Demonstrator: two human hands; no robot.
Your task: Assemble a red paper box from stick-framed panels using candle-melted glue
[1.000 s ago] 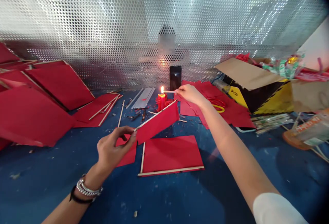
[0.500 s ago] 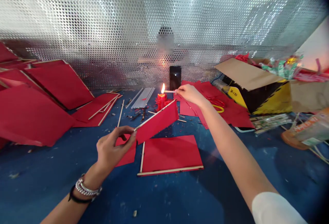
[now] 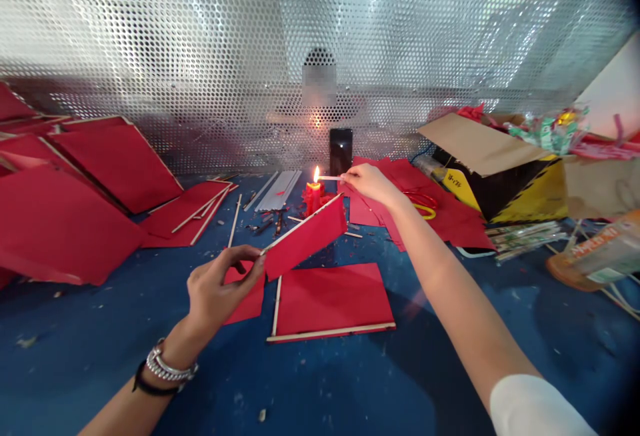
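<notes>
My left hand (image 3: 220, 286) pinches the left end of a small red panel (image 3: 307, 239) with a pale stick along its upper edge, raised and tilted above the table. Between the fingertips of my right hand (image 3: 367, 183) is a thin whitish stick (image 3: 330, 178), its far end at the flame of a lit red candle (image 3: 313, 197). Below the raised panel lies a red sheet (image 3: 333, 297) with pale sticks along its left and front edges. Another red piece (image 3: 247, 303) lies partly behind my left hand.
Red panels (image 3: 115, 163) are piled at the left. Red sheets (image 3: 445, 216), scissors (image 3: 424, 211), a yellow-black box (image 3: 533, 189) and a jar (image 3: 600, 256) are on the right. A phone (image 3: 341, 149) leans on the perforated metal wall (image 3: 225, 56) behind the blue table (image 3: 225, 389).
</notes>
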